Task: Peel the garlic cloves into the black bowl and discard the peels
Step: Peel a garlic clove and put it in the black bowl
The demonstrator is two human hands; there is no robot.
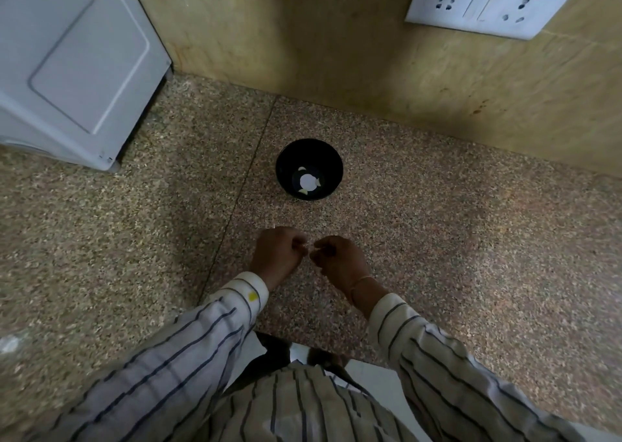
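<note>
**Mia:** Both hands are curled up tight and almost touch. The left hand (pixel 277 251) and the right hand (pixel 338 261) meet at the fingertips, and something tiny and pale sits pinched between them. I think it is a garlic clove (pixel 309 247), but it is too small and blurry to be sure.

**Sam:** How will it feel to hold?

**Mia:** I guess it is very light and hard, like a little bean. The skin is thin and dry like paper, so it will tear and stick to the fingers. Once the skin is off, the clove may be smooth and slip away.

**Sam:** Where is the best place to take hold?

**Mia:** I would pinch the fat middle with one hand and pick at the pointy end with the nails of the other. Squeeze softly. It will not break, but it can pop out.

**Sam:** Where does it go after?

**Mia:** Into the black bowl (pixel 309 169). It stands on the speckled counter (pixel 437 239), past the hands, close to the wall (pixel 303 37). A few pale cloves (pixel 303 191) lie at the bottom, around a round white spot.

**Sam:** What else is near?

**Mia:** A white machine (pixel 77 64) stands at the far left, and a switch plate (pixel 488 2) hangs on the wall up at the right. I see no bin for the peels.
</note>
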